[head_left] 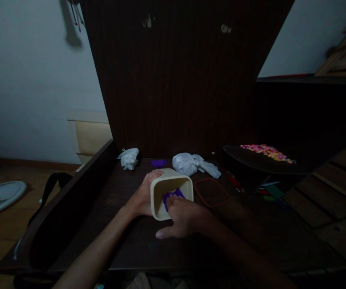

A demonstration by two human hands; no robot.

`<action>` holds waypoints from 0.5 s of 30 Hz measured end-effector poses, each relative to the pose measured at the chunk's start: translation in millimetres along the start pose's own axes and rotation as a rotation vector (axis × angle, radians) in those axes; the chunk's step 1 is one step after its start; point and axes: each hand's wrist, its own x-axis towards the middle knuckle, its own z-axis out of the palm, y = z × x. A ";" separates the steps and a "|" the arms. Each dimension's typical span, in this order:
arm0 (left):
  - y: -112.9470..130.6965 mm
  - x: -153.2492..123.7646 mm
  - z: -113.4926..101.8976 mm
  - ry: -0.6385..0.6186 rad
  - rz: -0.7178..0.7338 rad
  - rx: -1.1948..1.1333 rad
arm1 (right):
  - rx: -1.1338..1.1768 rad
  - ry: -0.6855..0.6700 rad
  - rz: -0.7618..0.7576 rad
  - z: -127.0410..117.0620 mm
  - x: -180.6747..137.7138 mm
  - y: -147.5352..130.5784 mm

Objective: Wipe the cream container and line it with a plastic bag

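Observation:
A cream plastic container (157, 200) is tipped on the dark desk with its mouth facing me. My left hand (147, 188) grips it around the left side. Inside the container, the fingers of my right hand (180, 214) press on a crumpled purple cloth (177, 192); its thumb sticks out to the left, outside the rim. Whether the cloth is pinched or only pushed against the inner wall, I cannot tell. Just right of the container lies a lid-like piece with a reddish-brown rounded rim (211, 192).
Behind the container are a knotted whitish plastic bag (187, 163), a smaller bag (129, 157) and a flat purple piece (158, 163). Small pink and yellow pieces (267, 151) cover a shelf at right. A raised dark side board (73, 204) bounds the desk's left.

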 end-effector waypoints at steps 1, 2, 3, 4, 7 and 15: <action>0.0 0.0 0.5 0.004 0.007 0.002 | -0.008 -0.022 0.003 -0.6 8.7 1.2; -0.2 -0.2 0.9 0.009 0.013 0.005 | -0.013 -0.048 0.006 -1.5 17.3 1.8; -0.6 -0.6 1.3 0.014 0.019 0.009 | -0.014 -0.075 0.014 -2.7 25.3 1.8; -1.1 -1.2 1.6 0.020 0.022 0.014 | -0.017 -0.097 0.028 -4.1 32.6 1.4; -3.8 -4.0 2.8 0.035 0.012 0.012 | -0.014 -0.138 0.068 -8.8 47.6 -1.6; -8.7 -7.3 4.8 0.038 0.006 0.004 | 0.023 -0.112 -0.076 -4.0 56.0 -6.3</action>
